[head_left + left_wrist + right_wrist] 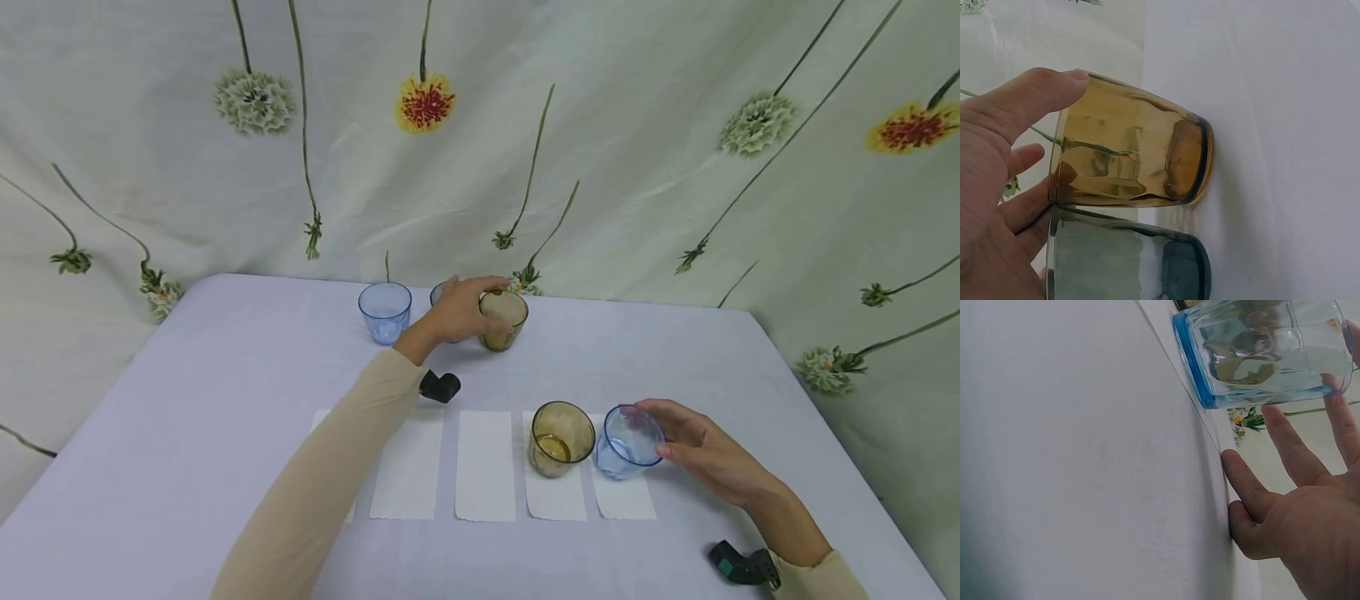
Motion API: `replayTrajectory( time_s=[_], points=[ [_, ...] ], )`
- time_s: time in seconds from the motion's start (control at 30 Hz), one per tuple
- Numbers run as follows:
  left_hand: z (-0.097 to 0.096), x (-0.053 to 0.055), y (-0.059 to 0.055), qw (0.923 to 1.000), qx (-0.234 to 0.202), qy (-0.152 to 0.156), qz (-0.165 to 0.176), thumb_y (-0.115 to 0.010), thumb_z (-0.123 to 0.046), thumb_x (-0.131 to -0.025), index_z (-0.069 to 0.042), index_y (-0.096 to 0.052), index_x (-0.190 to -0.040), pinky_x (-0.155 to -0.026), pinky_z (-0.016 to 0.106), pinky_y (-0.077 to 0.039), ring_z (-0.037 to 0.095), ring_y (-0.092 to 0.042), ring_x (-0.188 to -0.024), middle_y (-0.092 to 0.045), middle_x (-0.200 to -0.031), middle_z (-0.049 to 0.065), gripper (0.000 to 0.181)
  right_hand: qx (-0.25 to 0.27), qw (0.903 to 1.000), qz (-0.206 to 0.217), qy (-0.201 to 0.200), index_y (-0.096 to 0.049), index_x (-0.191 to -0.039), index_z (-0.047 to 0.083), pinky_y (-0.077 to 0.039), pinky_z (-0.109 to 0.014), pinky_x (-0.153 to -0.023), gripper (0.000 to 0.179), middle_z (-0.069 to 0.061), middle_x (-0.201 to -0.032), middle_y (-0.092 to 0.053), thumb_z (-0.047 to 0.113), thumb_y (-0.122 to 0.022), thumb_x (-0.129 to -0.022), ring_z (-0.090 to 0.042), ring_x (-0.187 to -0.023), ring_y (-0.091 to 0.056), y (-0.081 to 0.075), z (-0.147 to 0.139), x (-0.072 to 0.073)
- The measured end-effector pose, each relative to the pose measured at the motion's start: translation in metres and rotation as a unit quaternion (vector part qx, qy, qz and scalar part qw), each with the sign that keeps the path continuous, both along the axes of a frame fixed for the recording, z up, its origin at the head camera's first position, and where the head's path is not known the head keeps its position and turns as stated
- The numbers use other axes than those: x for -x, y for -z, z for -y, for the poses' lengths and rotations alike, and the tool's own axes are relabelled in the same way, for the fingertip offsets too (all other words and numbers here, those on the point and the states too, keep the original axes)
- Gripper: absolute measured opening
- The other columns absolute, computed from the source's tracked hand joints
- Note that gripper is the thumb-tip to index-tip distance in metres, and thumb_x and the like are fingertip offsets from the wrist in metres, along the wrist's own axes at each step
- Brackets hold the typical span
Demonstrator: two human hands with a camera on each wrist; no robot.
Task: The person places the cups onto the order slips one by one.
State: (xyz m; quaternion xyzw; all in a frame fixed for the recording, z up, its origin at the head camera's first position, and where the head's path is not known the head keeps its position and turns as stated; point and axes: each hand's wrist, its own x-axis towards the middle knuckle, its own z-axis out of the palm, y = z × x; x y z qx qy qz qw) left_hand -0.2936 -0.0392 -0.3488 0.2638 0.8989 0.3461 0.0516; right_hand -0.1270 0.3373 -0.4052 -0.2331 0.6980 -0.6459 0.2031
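Note:
At the back of the table my left hand (467,310) holds an amber glass (504,321) by its rim, thumb on the near side and fingers behind. In the left wrist view, a blue-grey glass (1125,256) stands right beside the amber glass (1132,147), partly cut off by the frame. Toward the front right, my right hand (705,446) holds a clear blue glass (628,442) between thumb and fingers at its right side. Two fingertips meet the wall of this blue glass (1266,353) in the right wrist view. A second amber glass (561,440) stands just left of it.
Another blue glass (385,312) stands at the back left. Several white paper strips lie in a row, including a middle one (485,467); the left arm hides part of the leftmost. Dark wrist devices show at the left (439,387) and right (742,564) wrists. Floral cloth (637,150) hangs behind.

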Motion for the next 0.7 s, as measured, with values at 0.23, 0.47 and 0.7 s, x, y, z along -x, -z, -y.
replayTrajectory(
  time_s=[0.23,0.47,0.7],
  points=[
    [0.0003,-0.0001,-0.0008,0.9996,-0.025,0.003,-0.012,-0.082,-0.030,-0.083,-0.007,-0.050,-0.146,-0.122,0.060,0.003,0.031,-0.042,-0.143,-0.053,-0.148,0.011,0.074,0.006,1.0000,0.001,0.000,-0.038,-0.148,-0.002,-0.037,-0.015,-0.108,0.050,0.004,-0.150,-0.050,-0.009,-0.047,-0.099,-0.003,-0.138,-0.043,0.0006,-0.0015,-0.0004],
    [0.0002,-0.0009,-0.0047,0.9986,-0.049,-0.001,-0.019,-0.082,-0.027,-0.083,-0.008,-0.053,-0.144,-0.124,0.056,0.003,0.029,-0.041,-0.144,-0.053,-0.149,0.010,0.071,0.006,1.0000,-0.001,0.000,-0.039,-0.148,0.000,-0.037,-0.014,-0.108,0.050,0.006,-0.150,-0.050,-0.008,-0.047,-0.099,-0.002,-0.138,-0.043,-0.0009,0.0002,-0.0001],
    [-0.0006,-0.0069,-0.0080,0.9972,-0.073,-0.004,-0.019,-0.082,-0.024,-0.084,-0.008,-0.052,-0.145,-0.125,0.052,-0.007,0.030,-0.042,-0.141,-0.053,-0.146,0.012,0.070,0.008,1.0000,0.000,-0.002,-0.041,-0.148,0.002,-0.037,-0.014,-0.108,0.050,0.006,-0.149,-0.051,-0.008,-0.046,-0.099,-0.002,-0.137,-0.044,-0.0005,0.0002,-0.0009]
  ],
)
